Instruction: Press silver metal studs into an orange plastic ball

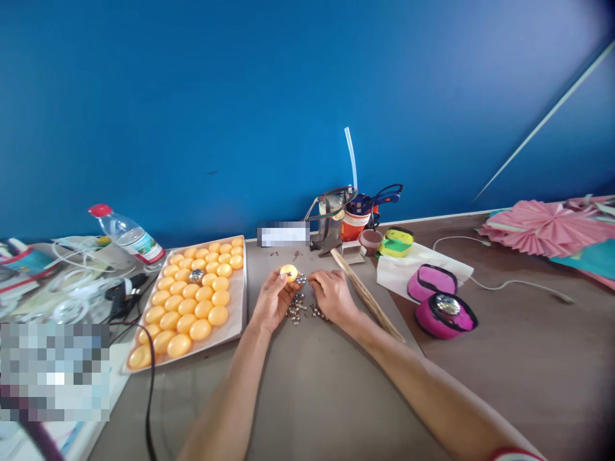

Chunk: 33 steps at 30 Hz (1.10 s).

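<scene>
Above the middle of the table (307, 397), just beside a loose heap of small shiny metal pieces (296, 310), a round yellow piece (289, 273) is pinched between the thumb and fingers of the left hand (273, 301), a dark spot showing near its centre; the spot is too small to make out, and the piece's underside is hidden. The right hand (331, 294) is close by on the other side of the heap, back upward, its fingers curled and bunched; their tips are partly hidden, so whether they pinch anything I cannot tell. More metal bits lie partly under this hand. To the left, a shallow white tray (235, 314) carries rows of glossy yellow-orange domes (199, 330), with one silvery object (196, 275) among them. Beyond the tray's far left side a clear bottle (134, 240) with a red cap leans at a slant, near a tangle of pale cords (77, 301); the near left corner and a strip behind the hands are masked by pixel blocks. To the right lie a wooden stick (368, 294), a white sheet (391, 272) and two magenta bands (446, 320), the nearer bearing a silvery dome. An orange cup (354, 226) stands at the back, its contents crowded together. Pink pleated paper (533, 227) lies at far right, and a plain blue wall (288, 96) rises behind everything.
</scene>
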Each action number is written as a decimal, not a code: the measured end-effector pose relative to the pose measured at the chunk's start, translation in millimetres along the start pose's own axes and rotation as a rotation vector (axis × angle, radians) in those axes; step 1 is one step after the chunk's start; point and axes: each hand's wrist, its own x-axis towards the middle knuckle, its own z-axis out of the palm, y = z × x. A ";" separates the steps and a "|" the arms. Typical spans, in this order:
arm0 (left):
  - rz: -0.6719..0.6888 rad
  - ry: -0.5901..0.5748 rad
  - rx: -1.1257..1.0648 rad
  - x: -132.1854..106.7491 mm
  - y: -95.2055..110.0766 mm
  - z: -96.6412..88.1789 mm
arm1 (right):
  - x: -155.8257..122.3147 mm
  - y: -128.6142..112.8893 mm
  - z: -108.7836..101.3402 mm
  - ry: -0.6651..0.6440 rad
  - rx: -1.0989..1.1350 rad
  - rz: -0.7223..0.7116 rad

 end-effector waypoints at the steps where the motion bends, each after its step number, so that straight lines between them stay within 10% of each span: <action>1: -0.002 -0.002 -0.003 0.0 0.2 0.0 | 0.6 -0.8 -0.4 0.016 0.089 0.021; 15: -0.014 0.021 -0.001 0.3 0.0 0.5 | 9.8 1.7 6.2 0.050 1.205 0.442; 33: -0.044 -0.025 0.004 -1.7 -1.5 3.5 | 10.9 -5.7 -1.5 -0.016 1.382 0.514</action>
